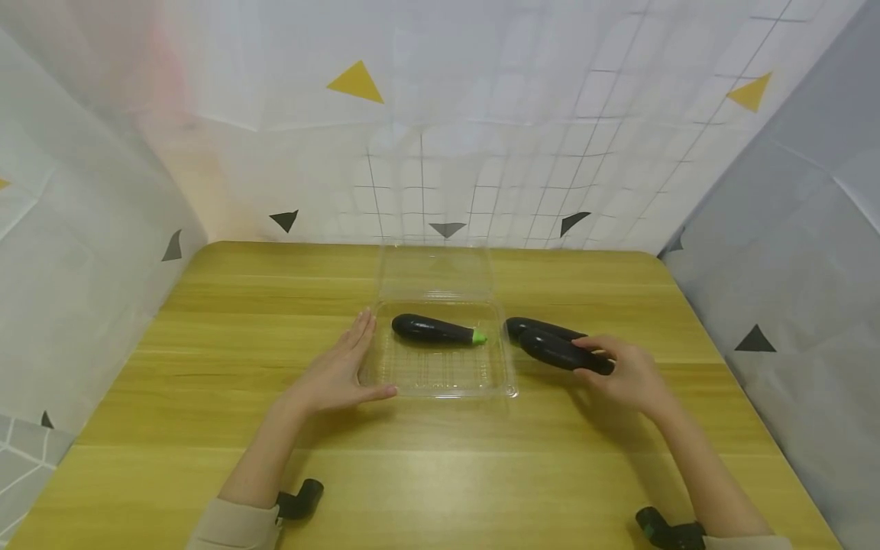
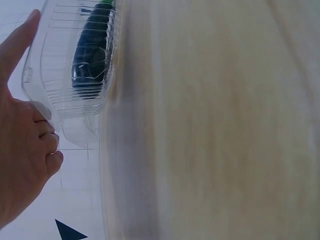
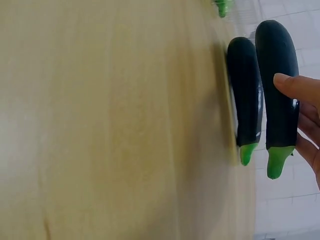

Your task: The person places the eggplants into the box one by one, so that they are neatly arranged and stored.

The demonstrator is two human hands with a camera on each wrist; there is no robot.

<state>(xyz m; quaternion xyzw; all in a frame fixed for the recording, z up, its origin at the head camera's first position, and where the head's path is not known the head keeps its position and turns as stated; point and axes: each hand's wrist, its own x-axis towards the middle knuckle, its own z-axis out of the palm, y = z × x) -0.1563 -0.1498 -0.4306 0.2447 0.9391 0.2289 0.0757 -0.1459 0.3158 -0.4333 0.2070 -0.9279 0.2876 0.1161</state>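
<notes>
My right hand (image 1: pixel 629 374) pinches a dark eggplant (image 3: pixel 277 90) between thumb and fingers, its green stem end pointing down in the right wrist view. This eggplant is raised off the table, to the right of a clear plastic container (image 1: pixel 512 359). A second eggplant (image 3: pixel 243 75) lies on the table just behind it. Inside the container lies a third eggplant (image 1: pixel 433 330), its green stem towards the right. My left hand (image 1: pixel 337 374) rests against the container's left side and front corner, thumb and fingers spread in the head view.
The container's clear lid (image 1: pixel 436 271) is folded back behind it on the wooden table (image 1: pixel 440 473). White sheets (image 1: pixel 467 153) with triangles and grid lines stand around the table's back and sides.
</notes>
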